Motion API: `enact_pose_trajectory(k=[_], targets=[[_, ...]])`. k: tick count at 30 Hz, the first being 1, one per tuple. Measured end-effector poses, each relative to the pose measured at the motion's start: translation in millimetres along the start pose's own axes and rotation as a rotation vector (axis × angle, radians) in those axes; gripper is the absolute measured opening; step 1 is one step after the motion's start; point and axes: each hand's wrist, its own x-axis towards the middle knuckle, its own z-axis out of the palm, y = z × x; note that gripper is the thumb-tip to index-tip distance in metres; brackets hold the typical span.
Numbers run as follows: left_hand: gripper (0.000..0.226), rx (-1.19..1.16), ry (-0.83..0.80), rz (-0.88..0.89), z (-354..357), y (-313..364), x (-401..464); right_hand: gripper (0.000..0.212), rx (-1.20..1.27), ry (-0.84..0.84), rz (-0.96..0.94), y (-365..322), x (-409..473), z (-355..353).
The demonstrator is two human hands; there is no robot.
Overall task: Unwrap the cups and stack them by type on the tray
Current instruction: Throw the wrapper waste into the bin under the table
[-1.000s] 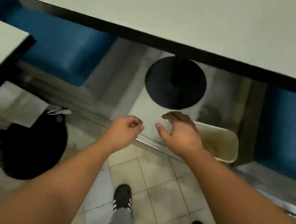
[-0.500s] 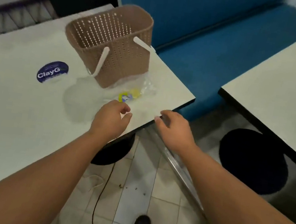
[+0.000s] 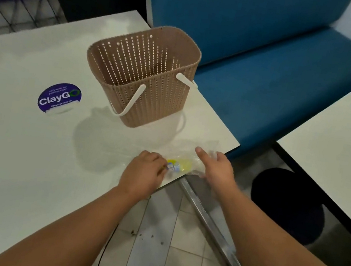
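Note:
A clear plastic wrapper [image 3: 190, 151] with a yellow and blue label [image 3: 178, 165] lies at the near right corner of the white table [image 3: 15, 165]. It is too transparent to tell if cups are inside. My left hand [image 3: 142, 173] has its fingers curled at the label's left edge and pinches the plastic. Over the wrapper's right end, at the table's corner, my right hand [image 3: 218, 168] rests with its index finger straight. No tray is in view.
A tan perforated basket [image 3: 150, 110] with white handles stands just behind the wrapper. A round blue ClayGo sticker [image 3: 59, 98] is on the table to the left. A blue bench [image 3: 270, 79], a second table [image 3: 340, 147] and a black stool [image 3: 285, 201] lie to the right.
My view swung from the floor under a table up to this table. Both hands moved forward onto the wrapper, the left one reaching the label and the right one landing on its right end.

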Motion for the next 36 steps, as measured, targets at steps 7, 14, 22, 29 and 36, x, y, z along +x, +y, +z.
enact_pose_trajectory(k=[7, 14, 22, 29, 36], targets=[[0.026, 0.041, 0.118, 0.179, -15.5, 54.6, 4.7, 0.005, 0.159, 0.023, -0.052, -33.0, -24.2, -62.1], [0.013, 0.096, 0.261, 0.478, -31.2, 177.1, 46.3, 0.014, 0.330, 0.160, -0.201, -52.0, -65.3, -199.3], [0.030, -0.004, 0.259, 0.776, -0.7, 357.5, 69.2, 0.014, 0.398, 0.364, -0.223, -25.1, -119.9, -392.4], [0.085, -0.068, 0.041, 0.740, -37.3, 497.3, 101.3, 0.008, 0.245, 0.415, -0.596, -41.5, -167.3, -495.2], [0.020, 0.024, 0.243, 1.194, 8.7, 516.2, 117.6, 0.036, -0.545, 0.534, -0.701, 14.3, -171.6, -531.5]])
